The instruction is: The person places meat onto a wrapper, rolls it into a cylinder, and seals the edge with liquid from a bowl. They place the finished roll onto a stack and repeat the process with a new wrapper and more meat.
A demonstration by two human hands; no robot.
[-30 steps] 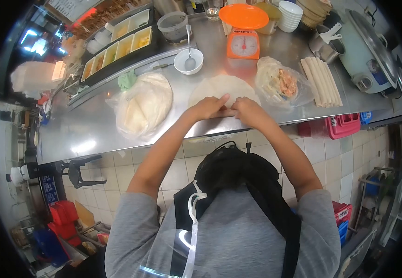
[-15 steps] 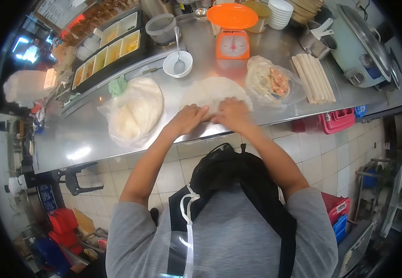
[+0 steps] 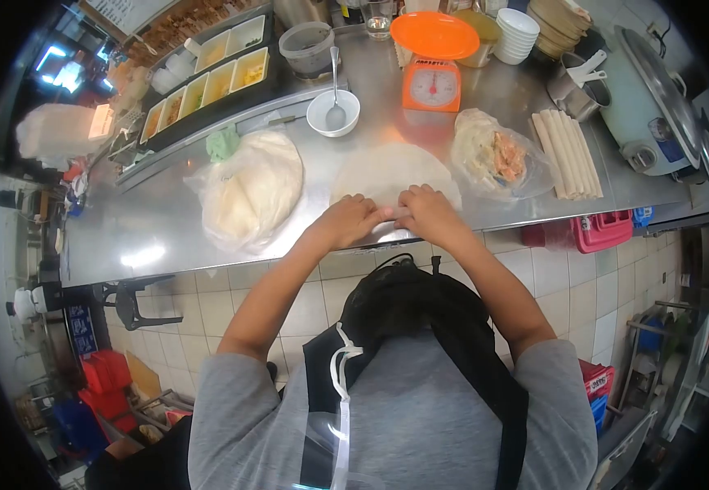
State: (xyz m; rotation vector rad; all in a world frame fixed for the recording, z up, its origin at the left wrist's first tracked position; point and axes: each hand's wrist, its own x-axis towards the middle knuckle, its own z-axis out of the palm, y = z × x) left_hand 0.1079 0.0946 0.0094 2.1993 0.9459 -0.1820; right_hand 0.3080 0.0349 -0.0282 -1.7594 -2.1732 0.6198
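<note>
A thin round wrapper sheet (image 3: pixel 395 167) lies flat on the steel table, its near edge folded over into a small roll. My left hand (image 3: pixel 350 220) and my right hand (image 3: pixel 428 214) press on this near edge from both sides, fingers curled over it. To the left is a stack of round wrappers (image 3: pixel 265 175) partly inside clear plastic. A clear bag with pinkish filling (image 3: pixel 508 159) lies to the right of the sheet. Beyond it, several long finished rolls (image 3: pixel 567 155) lie side by side.
Behind the sheet stand a white bowl with a spoon (image 3: pixel 332 113) and an orange scale (image 3: pixel 431 84). Ingredient trays (image 3: pixel 207 86) are at the back left. A pot (image 3: pixel 579 94) and a large cooker (image 3: pixel 648 122) stand at the right. The table's front edge (image 3: pixel 314 255) is near my wrists.
My right hand, blurred before, is now sharp and has its fingers curled down on the sheet's near edge. The whole view has shifted slightly, so the table things appear further right.
</note>
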